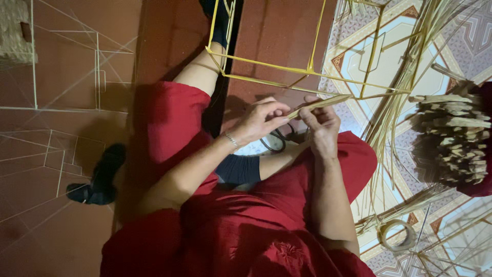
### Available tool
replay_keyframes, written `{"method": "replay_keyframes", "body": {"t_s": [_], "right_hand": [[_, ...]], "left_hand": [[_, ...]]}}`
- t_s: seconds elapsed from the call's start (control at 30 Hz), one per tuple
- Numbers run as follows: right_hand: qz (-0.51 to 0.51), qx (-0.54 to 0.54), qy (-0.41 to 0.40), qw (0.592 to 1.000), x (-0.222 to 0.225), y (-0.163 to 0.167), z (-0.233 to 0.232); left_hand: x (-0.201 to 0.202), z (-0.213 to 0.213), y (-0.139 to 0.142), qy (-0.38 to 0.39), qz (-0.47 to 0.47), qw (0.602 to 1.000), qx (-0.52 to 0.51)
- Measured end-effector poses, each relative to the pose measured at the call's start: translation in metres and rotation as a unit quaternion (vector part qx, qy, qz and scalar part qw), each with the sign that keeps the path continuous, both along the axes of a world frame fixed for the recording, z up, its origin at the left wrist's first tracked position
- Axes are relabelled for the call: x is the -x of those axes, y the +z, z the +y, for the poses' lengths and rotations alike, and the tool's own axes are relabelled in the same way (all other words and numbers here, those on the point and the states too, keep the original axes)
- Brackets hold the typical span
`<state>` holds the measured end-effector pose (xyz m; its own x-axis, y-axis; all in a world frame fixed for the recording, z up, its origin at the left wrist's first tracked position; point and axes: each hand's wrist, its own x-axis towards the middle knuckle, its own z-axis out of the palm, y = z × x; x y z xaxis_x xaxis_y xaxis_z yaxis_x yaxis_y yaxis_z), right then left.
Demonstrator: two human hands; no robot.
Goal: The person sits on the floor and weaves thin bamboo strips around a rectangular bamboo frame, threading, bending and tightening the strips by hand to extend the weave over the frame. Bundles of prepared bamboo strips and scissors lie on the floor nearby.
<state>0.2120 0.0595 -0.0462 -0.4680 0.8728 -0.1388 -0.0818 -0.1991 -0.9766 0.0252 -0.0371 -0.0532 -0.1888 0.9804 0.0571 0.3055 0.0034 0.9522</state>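
I sit on the floor in red clothes with a frame of thin yellow bamboo sticks (287, 69) standing over my legs. My left hand (259, 120), with a bracelet at the wrist, pinches the near end of a flat bamboo strip (323, 103). My right hand (322, 124) grips the same strip from below, its fingertips touching those of the left hand. The strip runs up and right to where it meets the frame. Just under my hands lie the dark loops of what look like scissors (277, 141).
A thick bundle of cut bamboo sticks (453, 141) lies at the right on the patterned tiles, with long thin strips (410, 72) fanned beside it. A roll of tape (395, 235) lies at the lower right. A black sandal (100, 177) rests at the left, a woven basket (13, 31) at the top left.
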Motion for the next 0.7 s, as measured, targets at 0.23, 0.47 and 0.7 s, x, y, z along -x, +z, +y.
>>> {"method": "replay_keyframes", "body": {"t_s": [0.23,0.47,0.7], "right_hand": [[0.04,-0.005,0.034,0.999,0.0,-0.005,-0.002],[0.021,-0.022,0.03,0.999,0.0,-0.003,-0.006],[0.023,-0.02,0.019,0.999,0.004,-0.002,-0.012]], "left_hand": [[-0.009,0.016,0.017,0.027,-0.036,0.999,0.03],[-0.012,0.015,0.018,0.033,0.003,0.999,-0.021],[-0.015,0.016,0.011,0.049,0.145,0.987,-0.058]]}}
